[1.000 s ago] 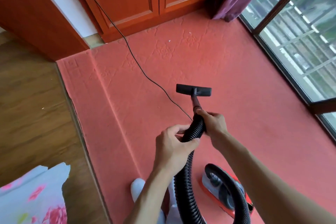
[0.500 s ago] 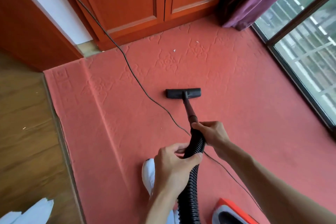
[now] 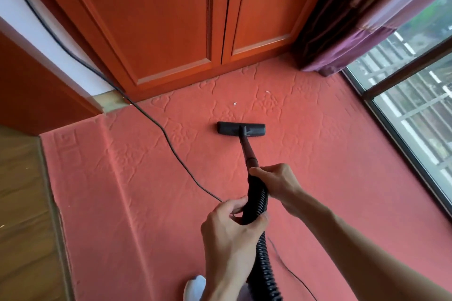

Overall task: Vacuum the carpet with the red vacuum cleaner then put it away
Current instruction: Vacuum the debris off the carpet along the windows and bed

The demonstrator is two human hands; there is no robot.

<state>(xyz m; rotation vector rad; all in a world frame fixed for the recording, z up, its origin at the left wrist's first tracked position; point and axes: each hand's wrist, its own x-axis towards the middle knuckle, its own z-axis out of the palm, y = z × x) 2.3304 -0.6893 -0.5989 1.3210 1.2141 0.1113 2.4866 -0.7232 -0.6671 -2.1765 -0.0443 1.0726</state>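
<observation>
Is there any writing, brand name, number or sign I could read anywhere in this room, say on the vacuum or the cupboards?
None: no readable text shows.
The black floor nozzle bears only a faint pale mark, too blurred to read.
The hose, held by the left hand and right hand, carries no label.
The carpet has embossed patterns, not letters.

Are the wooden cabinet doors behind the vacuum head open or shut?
Shut. Both cabinet doors sit flush, with only a thin dark seam between them, beyond the vacuum head.

Black floor nozzle (image 3: 241, 128) flat on red carpet (image 3: 318, 154)
</observation>
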